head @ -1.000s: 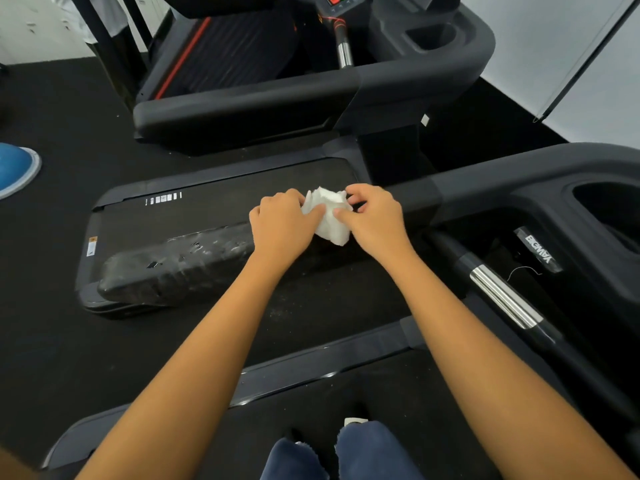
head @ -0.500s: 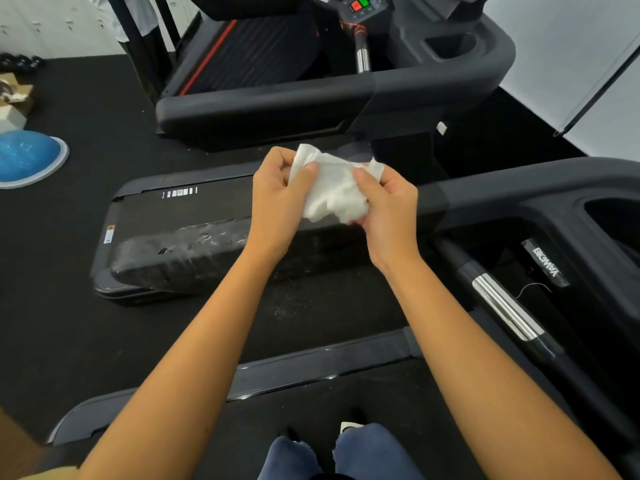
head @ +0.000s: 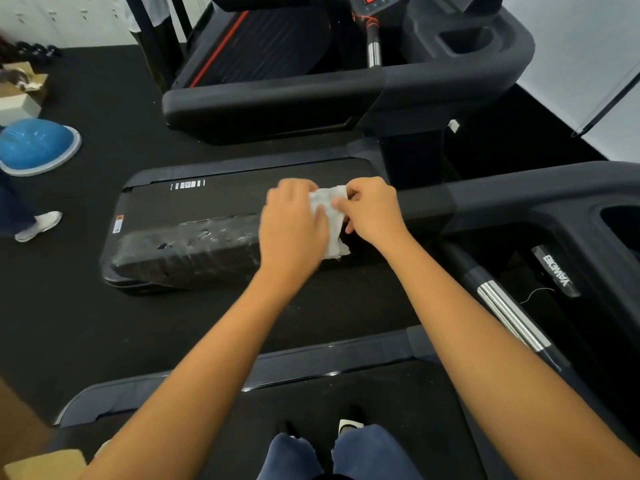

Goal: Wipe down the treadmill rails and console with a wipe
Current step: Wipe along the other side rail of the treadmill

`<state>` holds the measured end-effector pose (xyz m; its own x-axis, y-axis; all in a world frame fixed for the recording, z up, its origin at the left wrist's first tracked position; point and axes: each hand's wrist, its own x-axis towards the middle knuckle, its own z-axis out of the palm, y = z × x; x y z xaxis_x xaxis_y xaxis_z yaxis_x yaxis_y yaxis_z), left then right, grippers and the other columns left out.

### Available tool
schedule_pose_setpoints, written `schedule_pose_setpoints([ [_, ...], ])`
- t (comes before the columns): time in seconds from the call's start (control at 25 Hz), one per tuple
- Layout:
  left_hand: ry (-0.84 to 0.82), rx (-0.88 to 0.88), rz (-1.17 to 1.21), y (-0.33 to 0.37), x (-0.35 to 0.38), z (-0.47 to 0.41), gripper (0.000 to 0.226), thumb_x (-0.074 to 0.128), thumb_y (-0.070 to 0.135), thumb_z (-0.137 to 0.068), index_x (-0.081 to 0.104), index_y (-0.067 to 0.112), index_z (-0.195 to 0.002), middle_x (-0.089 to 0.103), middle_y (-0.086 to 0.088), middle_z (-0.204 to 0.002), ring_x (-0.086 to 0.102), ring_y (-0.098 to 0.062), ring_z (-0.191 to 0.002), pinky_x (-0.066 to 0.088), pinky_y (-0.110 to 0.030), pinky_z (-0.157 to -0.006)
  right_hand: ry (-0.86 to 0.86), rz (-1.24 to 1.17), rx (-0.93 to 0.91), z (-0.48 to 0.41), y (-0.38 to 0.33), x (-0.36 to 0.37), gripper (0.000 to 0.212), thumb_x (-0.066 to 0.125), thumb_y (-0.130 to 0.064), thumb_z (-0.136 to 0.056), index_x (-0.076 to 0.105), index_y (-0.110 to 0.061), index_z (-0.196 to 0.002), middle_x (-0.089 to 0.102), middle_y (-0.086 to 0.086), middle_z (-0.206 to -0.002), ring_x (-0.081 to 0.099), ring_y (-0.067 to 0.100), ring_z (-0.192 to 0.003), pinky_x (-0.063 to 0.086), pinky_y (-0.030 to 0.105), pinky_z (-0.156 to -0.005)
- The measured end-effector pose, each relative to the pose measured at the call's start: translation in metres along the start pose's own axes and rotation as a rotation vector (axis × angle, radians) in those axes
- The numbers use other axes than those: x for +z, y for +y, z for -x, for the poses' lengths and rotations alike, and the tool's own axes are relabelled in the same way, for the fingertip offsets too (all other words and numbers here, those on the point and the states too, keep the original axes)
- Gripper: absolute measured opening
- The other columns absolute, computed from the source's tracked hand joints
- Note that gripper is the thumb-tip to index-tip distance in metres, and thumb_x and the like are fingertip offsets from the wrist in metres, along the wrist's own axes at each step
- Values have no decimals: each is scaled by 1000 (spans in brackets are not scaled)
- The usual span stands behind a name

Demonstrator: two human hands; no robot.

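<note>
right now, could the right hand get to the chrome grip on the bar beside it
Probably yes. The chrome grip lies just off the right forearm, nearer the body than the right hand, with nothing between them. That hand pinches the wipe along with the left hand.

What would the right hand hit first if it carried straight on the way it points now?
The right hand pinches the crumpled white paper wipe; straight on it would likely meet the left hand, gripping the wipe's other side close by.

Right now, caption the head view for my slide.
Left hand and right hand hold a crumpled white wipe over a treadmill's plastic-wrapped rail; a blue balance dome sits far left.
</note>
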<state>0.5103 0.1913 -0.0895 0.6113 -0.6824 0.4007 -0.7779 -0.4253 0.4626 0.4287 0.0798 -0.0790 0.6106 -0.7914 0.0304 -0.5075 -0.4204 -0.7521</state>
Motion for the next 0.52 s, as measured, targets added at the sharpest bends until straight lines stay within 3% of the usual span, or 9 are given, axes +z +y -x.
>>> schedule_pose_setpoints([
  [0.12,-117,145,-210,7,29,15,34,38,33,-96,53,9,-114,57,-6,-111,52,-23,-102,40,-34,-89,96,-82,6,-9,8,-9,11,62,-25,-91,67,-15,-91,68,-2,-76,66,9,-67,54,24,-62],
  [0.28,-185,175,-321,-10,31,-1,42,20,37,-98,54,13,-102,59,0,-97,54,-22,-93,41,-35,-85,147,299,-170,-18,19,-5,24,49,-34,-96,69,-21,-99,67,-7,-91,57,15,-93,43,32,-82],
  [0.4,-201,193,-458,-40,12,-8,42,11,29,-93,48,15,-81,55,-3,-79,52,-26,-75,37,-37,-68,30,585,-189,-23,28,3,49,30,-41,-101,63,-20,-73,59,-6,-67,57,18,-78,37,38,-89],
  [0.52,-257,64,-561,-88,-19,-9,47,9,26,-86,51,10,-75,58,-11,-75,49,-33,-66,34,-39,-60,19,640,-152,-23,28,8,55,23,-40,-102,52,-21,-60,48,-5,-54,50,18,-64,36,39,-90],
])
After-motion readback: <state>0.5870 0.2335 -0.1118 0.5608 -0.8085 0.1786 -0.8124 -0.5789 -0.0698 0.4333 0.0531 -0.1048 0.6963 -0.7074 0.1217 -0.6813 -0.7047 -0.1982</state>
